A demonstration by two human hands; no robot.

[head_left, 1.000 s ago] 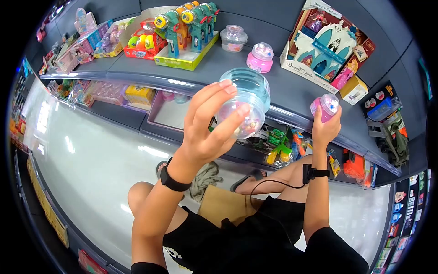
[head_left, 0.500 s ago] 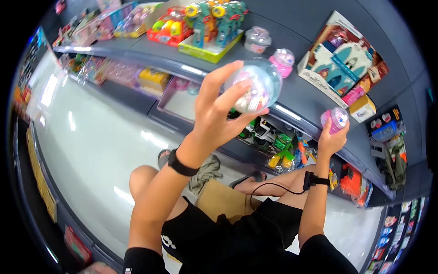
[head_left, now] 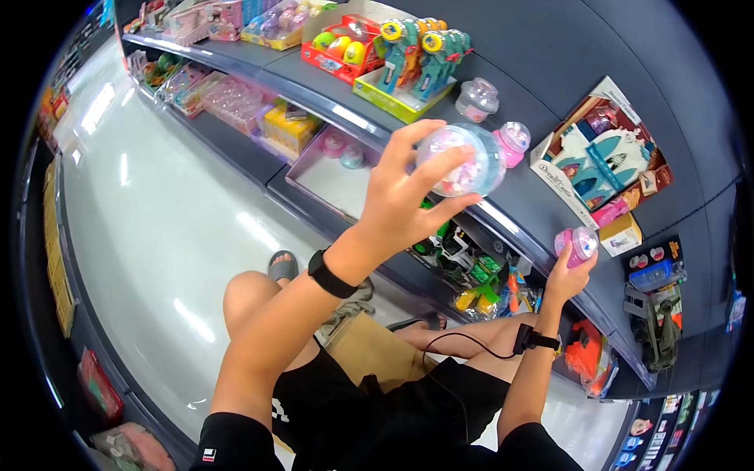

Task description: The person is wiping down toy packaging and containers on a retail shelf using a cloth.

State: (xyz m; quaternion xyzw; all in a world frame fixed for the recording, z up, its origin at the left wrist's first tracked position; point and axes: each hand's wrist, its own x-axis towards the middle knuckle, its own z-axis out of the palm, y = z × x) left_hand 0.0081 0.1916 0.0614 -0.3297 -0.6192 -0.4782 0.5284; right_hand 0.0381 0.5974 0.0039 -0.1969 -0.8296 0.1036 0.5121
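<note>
My left hand (head_left: 412, 188) is closed around a round clear jar with a light-blue base (head_left: 462, 161), lifted in front of the upper shelf's edge. Colourful bits show through its transparent top. My right hand (head_left: 569, 276) grips a smaller pink jar with a clear domed top (head_left: 577, 246) at the shelf's edge, farther right. Just behind the blue jar, a pink jar (head_left: 513, 144) stands on the shelf, partly covered by it. Another clear jar (head_left: 477, 100) is a little farther back.
A castle playset box (head_left: 601, 153) leans at the back of the shelf. Toy guns in a green tray (head_left: 404, 102) and a red box of coloured eggs (head_left: 338, 55) stand left. Below, an open box (head_left: 326, 180) holds two small jars. A cardboard box (head_left: 377, 349) lies between my legs.
The camera view has turned, so the shelves appear lower and mostly farther right. Both hands keep hold of their jars; the left one is slightly nearer the shelf's pink jar.
</note>
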